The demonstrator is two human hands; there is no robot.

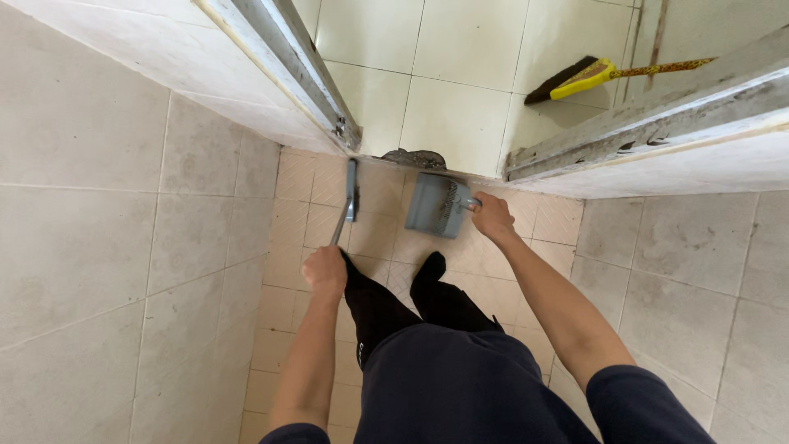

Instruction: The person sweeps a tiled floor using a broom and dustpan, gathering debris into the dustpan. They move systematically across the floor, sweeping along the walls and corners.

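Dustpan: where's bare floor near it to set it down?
Bare tiles lie right of the dustpan, beyond the right hand, and near the left wall behind the left hand. Crowded: the threshold, with the debris pile, scraper and feet.

The dustpan point(436, 205) looks like grey plastic, matt, its face scuffed and streaked with dust. The squeegee point(351, 191) has a thin bare-metal shaft with a dull shine and a grey head, seemingly plastic. The floor point(312, 205) is small beige ceramic tiles, rough-looking and matt, with pale grout. The walls point(99, 247) are large off-white glazed tiles, smooth, with a faint mottled sheen. The door frame point(288, 49) is unpainted metal, scratched and stained. The broom point(588, 76) head is glossy yellow plastic with dark bristles. The trousers point(444, 378) are dark matt cloth.
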